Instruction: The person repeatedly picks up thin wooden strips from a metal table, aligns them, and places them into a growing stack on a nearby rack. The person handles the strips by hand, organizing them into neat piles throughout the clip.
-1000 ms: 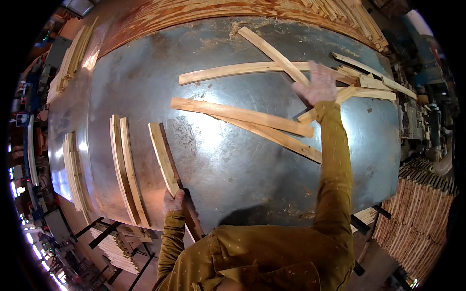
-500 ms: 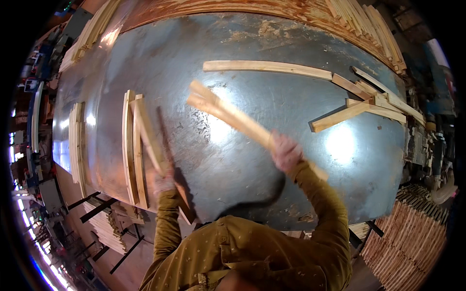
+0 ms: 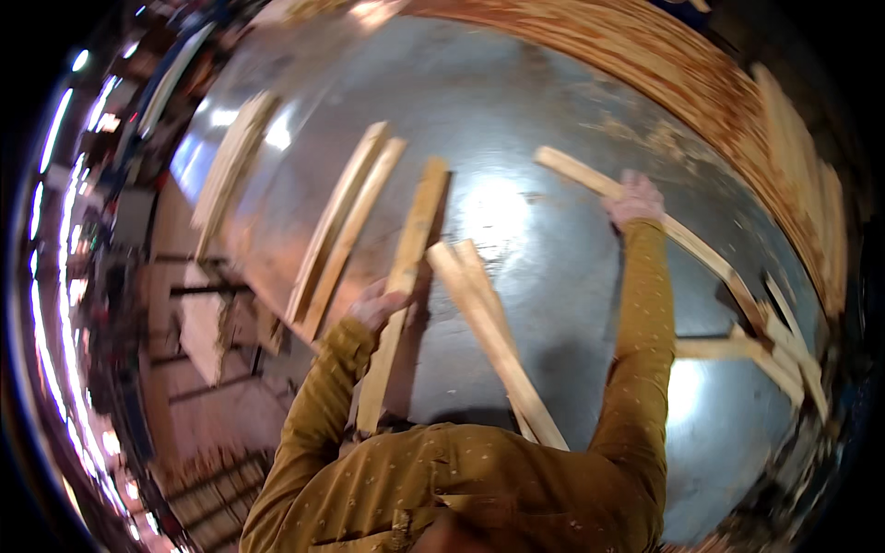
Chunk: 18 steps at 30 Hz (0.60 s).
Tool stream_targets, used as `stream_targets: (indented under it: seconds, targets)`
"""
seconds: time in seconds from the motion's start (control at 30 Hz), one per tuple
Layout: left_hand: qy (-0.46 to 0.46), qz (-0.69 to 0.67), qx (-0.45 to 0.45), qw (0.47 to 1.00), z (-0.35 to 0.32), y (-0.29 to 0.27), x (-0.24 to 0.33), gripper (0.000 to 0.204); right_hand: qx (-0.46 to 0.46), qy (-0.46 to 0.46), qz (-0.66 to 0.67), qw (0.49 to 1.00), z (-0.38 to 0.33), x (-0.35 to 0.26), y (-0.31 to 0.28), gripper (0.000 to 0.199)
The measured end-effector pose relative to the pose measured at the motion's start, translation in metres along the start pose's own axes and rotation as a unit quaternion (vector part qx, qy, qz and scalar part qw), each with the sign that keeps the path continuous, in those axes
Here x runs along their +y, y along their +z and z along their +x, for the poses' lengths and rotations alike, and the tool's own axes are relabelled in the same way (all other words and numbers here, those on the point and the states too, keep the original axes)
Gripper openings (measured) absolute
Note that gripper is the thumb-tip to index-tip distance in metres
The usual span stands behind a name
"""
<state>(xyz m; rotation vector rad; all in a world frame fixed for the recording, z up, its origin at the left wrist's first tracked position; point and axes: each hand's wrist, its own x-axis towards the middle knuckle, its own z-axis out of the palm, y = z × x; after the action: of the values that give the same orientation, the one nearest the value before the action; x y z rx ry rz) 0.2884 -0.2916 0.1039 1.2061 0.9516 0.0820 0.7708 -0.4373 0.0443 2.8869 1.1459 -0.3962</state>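
Left hand [image 3: 378, 306]: fingers curled onto a wooden slat [image 3: 406, 276] lying on the metal counter [image 3: 553, 304].
Right hand [image 3: 634, 198]: pressed on a long slat [image 3: 701, 253] farther out; closure cannot be told.
Between the arms: two loose slats [image 3: 489, 332].

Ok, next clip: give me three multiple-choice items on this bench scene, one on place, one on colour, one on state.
1. Where is the right hand?
A. on a long wooden strip far out on the metal table
B. at the person's chest
C. under the table

2. What colour are the sleeves?
A. blue
B. mustard yellow
C. white

3. What is the left hand doing?
A. hanging free
B. resting against a wooden strip
C. holding a hammer

Answers: 1 A, arm stretched out to the strip; 2 B, both sleeves mustard; 3 B, fingers lie on the near strip.
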Motion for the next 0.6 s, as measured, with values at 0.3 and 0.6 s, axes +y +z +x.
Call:
stream_targets:
  seconds: [0.3,0.6]
  targets:
    - [-0.042,-0.116,0.019,0.992,0.013,-0.033,-0.014,0.063,0.225,-0.48,0.166,0.831,-0.108,-0.133,-0.007,0.041]
    - [-0.048,-0.267,-0.228,0.935,-0.012,-0.007,-0.038,0.055,0.243,-0.412,0.256,0.84,-0.269,-0.221,0.045,0.055]
